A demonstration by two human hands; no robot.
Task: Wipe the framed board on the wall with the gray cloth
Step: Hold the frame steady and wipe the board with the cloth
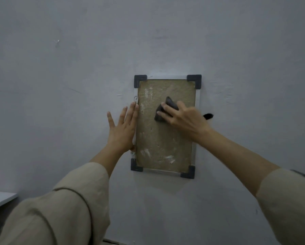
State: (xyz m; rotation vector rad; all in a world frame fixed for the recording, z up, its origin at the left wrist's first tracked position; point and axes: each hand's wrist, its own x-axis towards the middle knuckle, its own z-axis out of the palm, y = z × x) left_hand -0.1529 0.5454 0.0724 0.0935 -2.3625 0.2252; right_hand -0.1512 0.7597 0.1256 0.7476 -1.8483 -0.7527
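Cloth sits under R hand, fingers spread flat, pressing it on board upper-mid. Board's long axis vertical; unwiped smears lie below. L hand flat, bracing left frame edge.

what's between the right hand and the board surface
In the head view, the gray cloth lies between the right hand and the framed board; the fingers press it flat against the brown surface.

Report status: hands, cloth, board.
Left hand flat, bracing the board's left edge. Right hand pressing gray cloth on upper board. White smears remain lower down. Nothing in the way.
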